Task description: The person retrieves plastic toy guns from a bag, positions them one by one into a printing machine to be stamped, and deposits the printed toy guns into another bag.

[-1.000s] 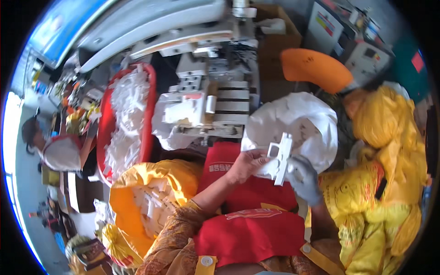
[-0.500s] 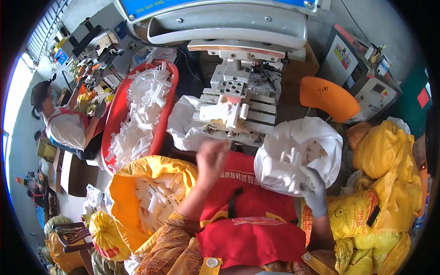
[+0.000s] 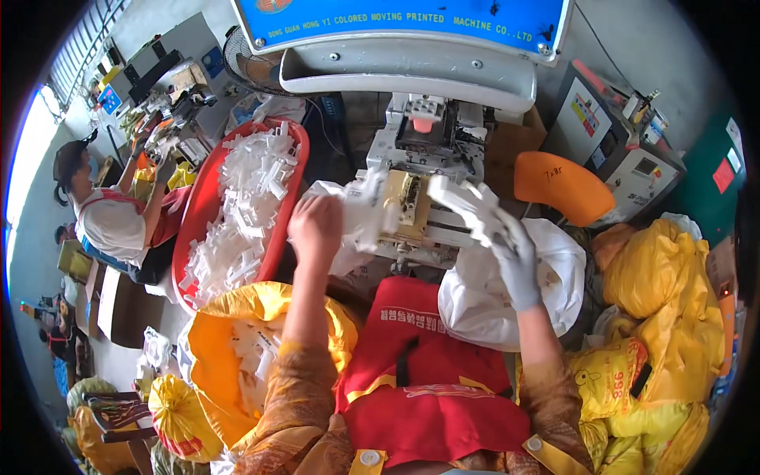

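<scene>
blue rectangular sign (image 3: pixel 404 20) atop machine | red square label (image 3: pixel 726 176) on green wall, right | yellow bags (image 3: pixel 673 317) lower right

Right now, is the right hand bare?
No, the right hand wears a light grey glove and holds a white plastic part beside the printing machine, while the left hand is bare.

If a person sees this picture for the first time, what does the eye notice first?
Probably the red tub heaped with white plastic parts, at left. At centre, the bare left hand and gloved right hand each bring a white part to the grey printing machine. Yellow bags pile at right.
</scene>
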The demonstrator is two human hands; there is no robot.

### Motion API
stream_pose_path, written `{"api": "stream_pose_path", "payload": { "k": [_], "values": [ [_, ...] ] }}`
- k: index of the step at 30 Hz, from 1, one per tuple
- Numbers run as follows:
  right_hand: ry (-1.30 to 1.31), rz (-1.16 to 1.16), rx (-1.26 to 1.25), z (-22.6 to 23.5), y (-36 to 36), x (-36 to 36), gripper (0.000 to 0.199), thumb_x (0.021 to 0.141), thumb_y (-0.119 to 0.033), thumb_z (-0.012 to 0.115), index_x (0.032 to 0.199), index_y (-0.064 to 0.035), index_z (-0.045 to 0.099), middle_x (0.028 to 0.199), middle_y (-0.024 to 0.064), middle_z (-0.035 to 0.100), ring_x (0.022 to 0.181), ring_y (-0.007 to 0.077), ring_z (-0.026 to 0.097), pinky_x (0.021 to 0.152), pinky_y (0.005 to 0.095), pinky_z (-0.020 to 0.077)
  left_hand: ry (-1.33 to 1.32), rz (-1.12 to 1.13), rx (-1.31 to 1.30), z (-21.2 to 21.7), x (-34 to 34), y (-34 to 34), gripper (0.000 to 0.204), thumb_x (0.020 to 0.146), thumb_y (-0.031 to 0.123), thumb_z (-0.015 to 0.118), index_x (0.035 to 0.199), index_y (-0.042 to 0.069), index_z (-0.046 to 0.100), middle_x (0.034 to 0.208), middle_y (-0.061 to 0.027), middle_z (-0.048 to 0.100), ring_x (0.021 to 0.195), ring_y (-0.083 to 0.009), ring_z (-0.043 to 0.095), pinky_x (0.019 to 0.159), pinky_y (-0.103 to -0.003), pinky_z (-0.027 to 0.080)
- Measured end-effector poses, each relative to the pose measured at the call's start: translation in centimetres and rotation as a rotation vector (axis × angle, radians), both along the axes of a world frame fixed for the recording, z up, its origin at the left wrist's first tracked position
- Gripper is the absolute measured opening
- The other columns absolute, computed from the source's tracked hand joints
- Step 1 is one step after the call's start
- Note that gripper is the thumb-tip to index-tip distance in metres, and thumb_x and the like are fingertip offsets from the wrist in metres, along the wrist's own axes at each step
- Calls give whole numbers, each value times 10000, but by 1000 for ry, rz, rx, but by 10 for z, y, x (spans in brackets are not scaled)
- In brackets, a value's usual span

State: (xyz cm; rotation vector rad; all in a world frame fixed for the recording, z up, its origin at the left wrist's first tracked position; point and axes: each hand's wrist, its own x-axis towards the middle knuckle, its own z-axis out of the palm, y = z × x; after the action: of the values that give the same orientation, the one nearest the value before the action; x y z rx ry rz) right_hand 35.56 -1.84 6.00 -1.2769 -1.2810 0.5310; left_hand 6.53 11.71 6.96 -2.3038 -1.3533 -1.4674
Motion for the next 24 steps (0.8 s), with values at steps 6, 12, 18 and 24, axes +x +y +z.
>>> {"api": "stream_pose_path", "payload": {
  "k": [6,12,18,24],
  "values": [
    [-811,122,196,4,90,-46,427,747,-66,599,1171,-113,592,1008,129,569,887,292,556,820,369,461,72,319,-209,-33,-143,-95,101,780,42,562,818,35,655,752,-99,617,722,-244,602,656,-328,473],
    [-732,71,283,-10,69,-56,460,729,-98,596,1185,-137,550,1158,123,478,1005,309,508,839,416,437,-135,732,-511,-61,-237,-175,241,881,229,584,911,5,668,821,-122,659,714,-222,612,665,-324,488],
    [-318,39,292,-70,-37,-47,199,737,-80,677,932,-107,647,913,42,628,844,210,596,755,329,454,187,463,-345,-82,-205,-143,238,882,204,582,886,-18,667,847,-140,659,758,-275,624,700,-358,498],
    [-15,-535,-461,-219,-33,98,199,856,-224,545,862,-66,665,941,116,648,819,273,618,711,344,491,190,174,-443,-89,-115,-117,148,856,110,580,851,-21,649,822,-137,647,746,-285,616,682,-354,492]
  ]
}}
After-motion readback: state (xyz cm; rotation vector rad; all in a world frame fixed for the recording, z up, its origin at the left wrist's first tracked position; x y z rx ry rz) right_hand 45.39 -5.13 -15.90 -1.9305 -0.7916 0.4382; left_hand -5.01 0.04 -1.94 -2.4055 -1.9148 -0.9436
